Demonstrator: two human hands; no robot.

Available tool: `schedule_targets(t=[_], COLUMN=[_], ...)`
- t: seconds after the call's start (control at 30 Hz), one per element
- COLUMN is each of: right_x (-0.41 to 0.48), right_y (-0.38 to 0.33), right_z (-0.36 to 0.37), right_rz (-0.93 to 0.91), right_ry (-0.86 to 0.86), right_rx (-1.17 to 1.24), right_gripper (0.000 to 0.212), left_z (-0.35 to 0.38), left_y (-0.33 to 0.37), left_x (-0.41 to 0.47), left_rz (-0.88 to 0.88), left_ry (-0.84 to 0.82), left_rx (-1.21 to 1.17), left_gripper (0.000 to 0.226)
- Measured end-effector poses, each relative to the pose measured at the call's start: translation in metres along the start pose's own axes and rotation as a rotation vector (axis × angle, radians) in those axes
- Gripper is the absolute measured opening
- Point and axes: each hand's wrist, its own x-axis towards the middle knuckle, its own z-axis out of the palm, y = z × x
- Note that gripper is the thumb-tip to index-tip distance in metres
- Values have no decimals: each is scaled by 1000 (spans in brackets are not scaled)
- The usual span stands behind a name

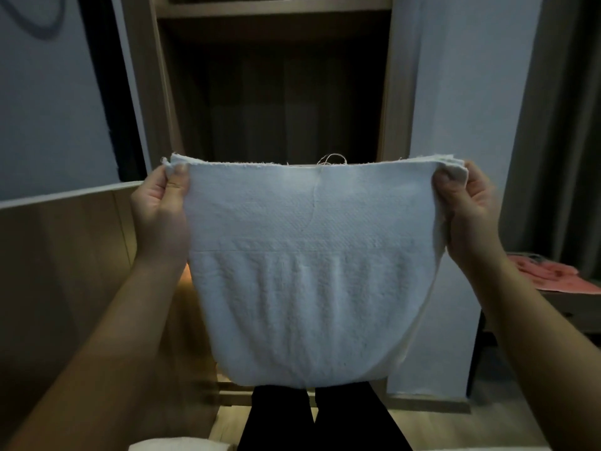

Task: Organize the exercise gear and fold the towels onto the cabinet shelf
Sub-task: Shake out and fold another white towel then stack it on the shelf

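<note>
the fingers (178, 181) of the left hand (159, 206) are curled on the upper left corner of a white towel (309, 275), which is pinched there; the upper right corner is pinched in the same way by the right hand (468, 209).

an open wooden cabinet (143, 79) is seen straight ahead, with a shelf (273, 8) at the top of the view; its dark lower bay appears to hold nothing, though little can be made out. the towel is held up in the air in front of it, doubled over, with layered edges at the top and the fold hanging near the dark trousers (318, 421). a pink cloth (553, 276) is laid on a side table (572, 304) at the right. part of a pale folded towel (182, 445) is seen at the bottom edge. a loose thread (330, 159) stands up from the top hem.

the layers at either corner could slip apart if the pinch is eased during the next fold, and a skewed stack would result. the thread could be snagged and pulled further.
</note>
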Motion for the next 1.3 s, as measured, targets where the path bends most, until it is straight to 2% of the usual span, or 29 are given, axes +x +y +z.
schedule_targets(t=[0.2, 0.3, 0.4, 0.7, 0.9, 1.03, 1.1, 1.2, 1.3], right_x=[-34, -50, -65, -97, -111, -129, -142, -164, -185], right_y=[46, 85, 131, 242, 301, 338, 356, 377, 389], right_z=[-3, -3, -1, 8, 10, 12, 12, 9, 9], right_rz=[222, 344, 464, 810, 967, 1075, 1167, 1372, 1542], right_ry=[9, 55, 101, 158, 108, 58, 25, -46, -82], right_rx=[-69, -104, -144, -325, -444, -526, -566, -638, -670], right_gripper=[17, 17, 6, 17, 22, 33, 33, 23, 36], left_z=[-11, -13, -14, -10, -3, -9, -14, -22, -31], left_y=[-51, -96, -143, -262, -315, -348, -362, -382, -394], left_x=[-31, -45, -59, -81, -97, -121, -131, -148, -163], left_rz=[-144, -293, -462, -799, -945, -1042, -1148, -1376, -1527], left_ry=[-54, -22, -8, -2, -10, -1, -41, -227, -324], left_rx=[87, 120, 206, 488, 615, 609, 623, 720, 775], left_gripper=[26, 24, 25, 32, 32, 35, 35, 42, 52])
